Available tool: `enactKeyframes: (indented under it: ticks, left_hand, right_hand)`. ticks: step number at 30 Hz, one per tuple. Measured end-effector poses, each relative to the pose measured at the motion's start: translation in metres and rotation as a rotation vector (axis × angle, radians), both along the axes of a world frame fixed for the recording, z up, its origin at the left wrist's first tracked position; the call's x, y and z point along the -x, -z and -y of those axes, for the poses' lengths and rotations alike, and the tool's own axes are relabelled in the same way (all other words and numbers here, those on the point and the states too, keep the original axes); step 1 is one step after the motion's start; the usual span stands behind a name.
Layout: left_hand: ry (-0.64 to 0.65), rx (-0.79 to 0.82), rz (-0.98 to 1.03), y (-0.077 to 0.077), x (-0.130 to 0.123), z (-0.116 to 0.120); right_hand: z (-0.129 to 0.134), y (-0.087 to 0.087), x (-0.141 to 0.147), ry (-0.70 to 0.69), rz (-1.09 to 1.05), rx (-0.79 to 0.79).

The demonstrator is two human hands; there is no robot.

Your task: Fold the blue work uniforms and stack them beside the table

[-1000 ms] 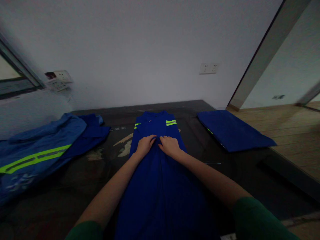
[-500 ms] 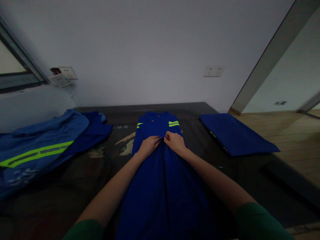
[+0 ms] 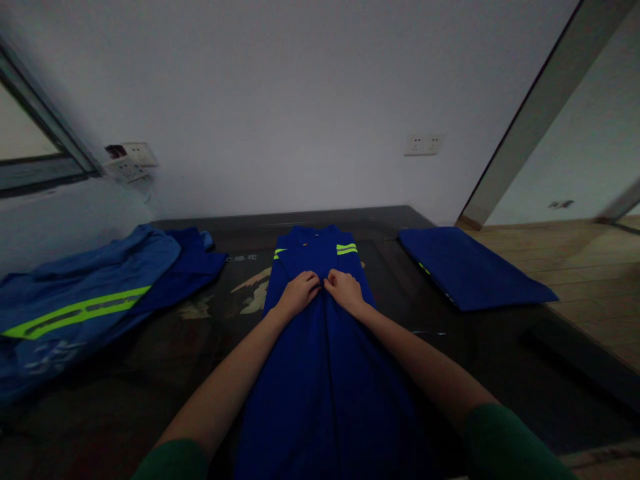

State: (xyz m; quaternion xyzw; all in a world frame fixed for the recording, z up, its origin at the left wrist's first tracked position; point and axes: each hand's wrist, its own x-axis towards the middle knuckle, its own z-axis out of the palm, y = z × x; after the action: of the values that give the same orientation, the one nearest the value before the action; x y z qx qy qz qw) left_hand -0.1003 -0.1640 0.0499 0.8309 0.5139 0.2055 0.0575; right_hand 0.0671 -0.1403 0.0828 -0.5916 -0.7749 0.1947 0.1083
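Left hand (image 3: 300, 293) and right hand (image 3: 346, 291) pinch the blue garment (image 3: 300, 380) on a dark table (image 3: 485, 373) bearing folded cloth (image 3: 473, 268) at three o'clock, striped clothing (image 3: 105, 270) at nine.

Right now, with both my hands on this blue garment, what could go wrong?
The garment might bunch or skew if your left hand and right hand, pinching it along the middle, tug unevenly. Dim light could hide creases, since the garment looks very dark toward you.

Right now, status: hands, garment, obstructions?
Left hand and right hand pinching collared blue work garment at centre front. Laid out lengthwise. Nothing blocking: folded blue cloth right, striped garment left, both apart.
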Motion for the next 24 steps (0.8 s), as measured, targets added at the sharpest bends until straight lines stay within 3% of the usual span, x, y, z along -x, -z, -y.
enactKeyframes:
  ticks: [6,13,18,20,24]
  left_hand:
    - [-0.052,0.029,0.095,0.009,0.002,-0.003]
    - [-0.084,-0.128,-0.072,-0.010,0.020,-0.004]
    - [0.065,-0.015,-0.222,-0.018,0.027,0.003]
    - [0.097,0.026,-0.198,-0.018,0.024,0.009]
    - [0.006,0.027,-0.025,-0.014,0.010,0.022]
  right_hand:
    - [0.000,0.007,-0.004,0.069,-0.147,-0.038]
    - [0.002,0.008,-0.008,0.068,-0.207,-0.006]
    - [0.004,0.013,-0.010,0.042,-0.215,0.014]
    - [0.004,0.014,-0.010,0.034,-0.219,0.015]
    - [0.004,0.013,-0.008,0.026,-0.193,0.007]
